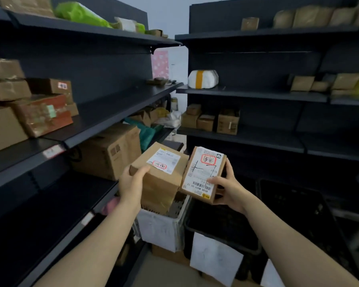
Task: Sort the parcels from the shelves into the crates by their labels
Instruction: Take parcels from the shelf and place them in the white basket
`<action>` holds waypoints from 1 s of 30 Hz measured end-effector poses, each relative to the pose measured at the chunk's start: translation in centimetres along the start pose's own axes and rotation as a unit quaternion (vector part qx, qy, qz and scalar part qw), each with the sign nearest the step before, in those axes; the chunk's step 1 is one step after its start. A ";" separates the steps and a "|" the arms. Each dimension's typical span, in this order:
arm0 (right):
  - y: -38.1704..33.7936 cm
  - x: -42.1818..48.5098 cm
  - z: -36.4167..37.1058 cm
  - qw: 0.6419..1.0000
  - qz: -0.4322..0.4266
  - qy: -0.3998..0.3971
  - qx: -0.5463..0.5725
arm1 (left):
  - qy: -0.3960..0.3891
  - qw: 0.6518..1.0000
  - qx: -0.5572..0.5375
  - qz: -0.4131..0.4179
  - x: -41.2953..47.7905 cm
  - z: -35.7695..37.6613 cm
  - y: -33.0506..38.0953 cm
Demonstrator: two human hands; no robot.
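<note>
My left hand (131, 181) grips the near corner of a brown cardboard parcel (160, 183) whose white label carries a red-framed mark on top. My right hand (226, 189) holds a smaller flat parcel (203, 175) tilted up, its white label with red-framed writing and a barcode facing me. The two parcels touch side by side, held above a white perforated crate (166, 226). To the right of it stands a black crate (222, 230) with a white sheet on its front. Another black crate (294, 206) lies further right.
Dark shelves run along the left (112, 108) and right (257, 94), holding cardboard boxes, green bags and a white taped bundle (203, 79). A large carton (110, 150) sits on the lower left shelf. A narrow gap opens between the shelf units.
</note>
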State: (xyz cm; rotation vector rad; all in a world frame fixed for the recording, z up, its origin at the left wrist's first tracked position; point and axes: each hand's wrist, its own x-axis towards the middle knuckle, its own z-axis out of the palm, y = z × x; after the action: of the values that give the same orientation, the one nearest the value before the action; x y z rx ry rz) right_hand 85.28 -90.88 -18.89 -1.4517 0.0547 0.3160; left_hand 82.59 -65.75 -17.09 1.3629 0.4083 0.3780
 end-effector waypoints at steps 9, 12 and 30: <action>1.7 13.1 -2.1 0.987 0.070 0.142 -0.028 | -0.060 0.997 0.040 -0.029 12.8 6.0 -4.8; 2.4 18.8 -1.6 0.975 0.105 0.194 -0.037 | -0.068 0.995 0.060 -0.042 18.8 7.1 -6.4; 10.9 41.1 -1.9 0.902 0.249 0.352 0.003 | 0.008 0.974 0.185 -0.134 37.6 10.5 -19.7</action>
State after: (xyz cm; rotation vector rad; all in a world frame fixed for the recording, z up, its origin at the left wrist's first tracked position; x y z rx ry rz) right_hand 122.29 -84.47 -39.03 -1.4663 1.0253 0.1850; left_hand 120.97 -59.73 -37.21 1.6402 0.6927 0.0899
